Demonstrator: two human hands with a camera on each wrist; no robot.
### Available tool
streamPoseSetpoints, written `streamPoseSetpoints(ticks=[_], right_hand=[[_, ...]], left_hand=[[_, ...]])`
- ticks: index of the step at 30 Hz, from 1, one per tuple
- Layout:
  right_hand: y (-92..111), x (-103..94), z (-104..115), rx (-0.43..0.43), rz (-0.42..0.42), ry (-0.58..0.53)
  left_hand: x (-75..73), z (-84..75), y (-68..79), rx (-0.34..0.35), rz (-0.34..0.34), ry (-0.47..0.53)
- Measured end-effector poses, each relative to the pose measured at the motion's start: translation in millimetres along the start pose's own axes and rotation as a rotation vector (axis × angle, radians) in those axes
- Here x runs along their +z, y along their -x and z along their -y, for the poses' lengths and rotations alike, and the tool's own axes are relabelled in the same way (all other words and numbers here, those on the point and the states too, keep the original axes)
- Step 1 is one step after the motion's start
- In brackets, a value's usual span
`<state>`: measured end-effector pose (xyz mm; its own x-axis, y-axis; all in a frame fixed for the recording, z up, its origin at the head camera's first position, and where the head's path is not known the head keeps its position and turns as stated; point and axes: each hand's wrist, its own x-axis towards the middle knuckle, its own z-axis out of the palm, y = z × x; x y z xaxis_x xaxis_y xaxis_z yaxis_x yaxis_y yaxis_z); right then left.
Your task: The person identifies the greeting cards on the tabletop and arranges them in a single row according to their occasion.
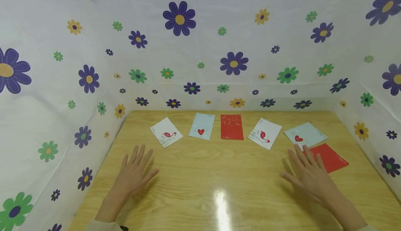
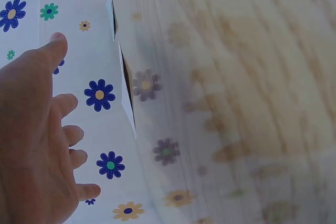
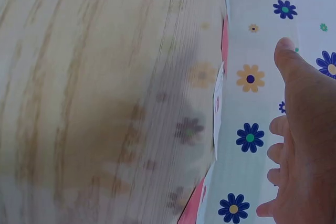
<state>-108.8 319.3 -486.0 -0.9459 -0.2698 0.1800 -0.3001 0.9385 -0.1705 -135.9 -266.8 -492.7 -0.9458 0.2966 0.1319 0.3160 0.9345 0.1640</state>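
Observation:
My left hand (image 1: 131, 173) hovers palm down above the left of the table, fingers spread and holding nothing. Nearest to it lies a white flamingo card (image 1: 166, 133). My right hand (image 1: 311, 178) is spread over the right side, also holding nothing. Its fingertips overlap, in the head view, a red card (image 1: 329, 158) and a light blue heart card (image 1: 308, 132). Further along the back lie another light blue heart card (image 1: 202, 126), a red card (image 1: 232, 128) and a second white flamingo card (image 1: 265, 133). In the wrist views the cards appear edge-on.
A glossy wooden table (image 1: 200, 178) carries the cards. White cloth (image 1: 200, 43) printed with flowers stands behind it and along both sides. The right-hand red card lies close against the blue card beside it. A light reflection (image 1: 221, 206) shines near the front.

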Motion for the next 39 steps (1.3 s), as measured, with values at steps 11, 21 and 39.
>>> streamPoseSetpoints(ticks=[11, 21, 39], right_hand=[[-9.0, -1.3, 5.8, 0.0, -0.004, -0.028], [-34.5, -1.6, 28.3, 0.008, 0.025, -0.122], [-107.2, 10.9, 85.8, -0.068, 0.056, -0.278]], left_hand=[[1.1, 1.7, -4.2, -0.006, 0.014, 0.012], [-2.9, 3.3, -10.8, -0.041, -0.007, 0.06], [-2.3, 9.8, -50.5, -0.091, -0.02, 0.126]])
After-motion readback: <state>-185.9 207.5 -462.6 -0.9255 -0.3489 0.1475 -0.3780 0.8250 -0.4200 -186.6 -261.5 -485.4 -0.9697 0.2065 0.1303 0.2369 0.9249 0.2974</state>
